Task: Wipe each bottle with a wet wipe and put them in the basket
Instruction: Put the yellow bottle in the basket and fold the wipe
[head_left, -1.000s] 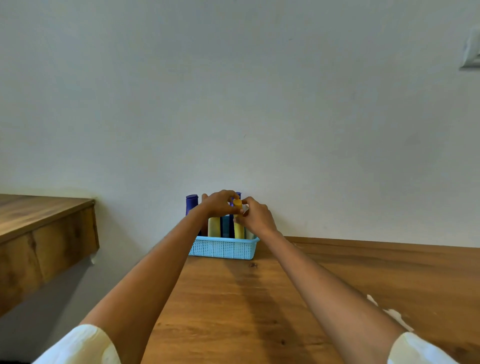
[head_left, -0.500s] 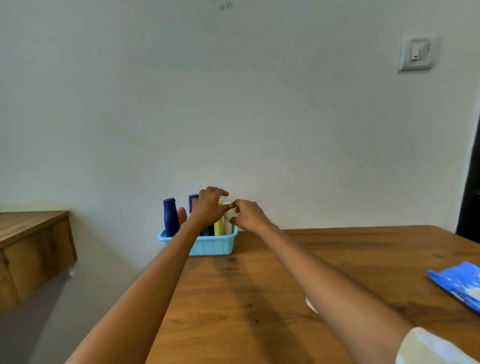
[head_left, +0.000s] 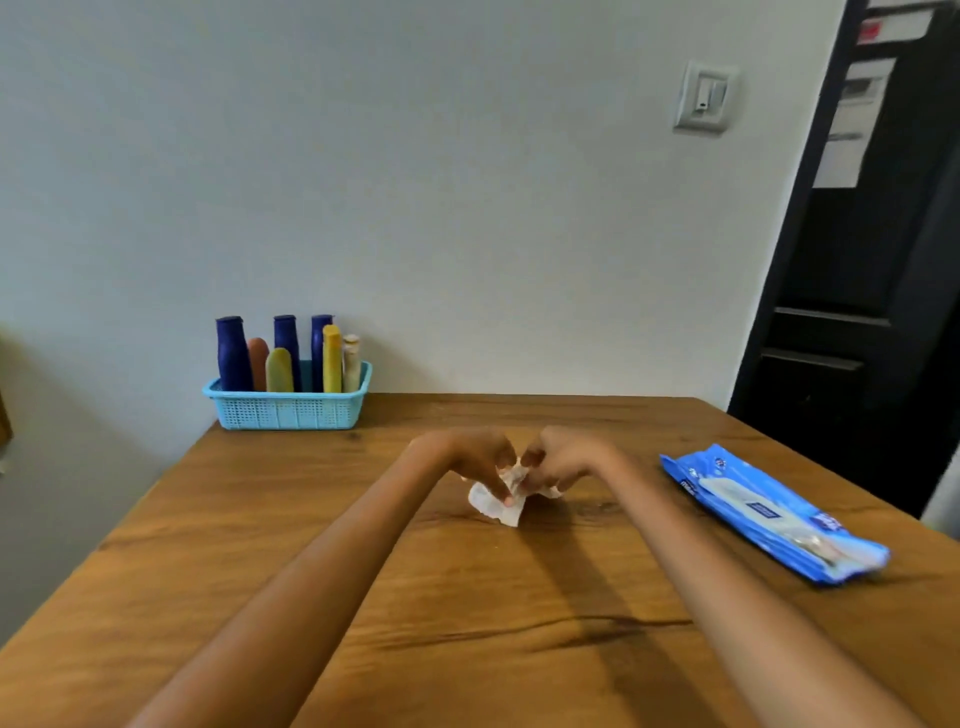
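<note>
A light blue plastic basket stands at the table's far left corner against the wall. Several bottles stand upright in it: dark blue ones, a reddish one, two yellow ones and a pale one. A crumpled white wet wipe lies on the table's middle. My left hand and my right hand meet over it, and both pinch the wipe with curled fingers.
A blue pack of wet wipes lies flat on the wooden table to the right. A dark door or cabinet stands at the far right. A light switch is on the wall.
Both hands have left the bottles in the basket and come back to the table's middle, where they now hold the wipe. The view has turned right and down.
</note>
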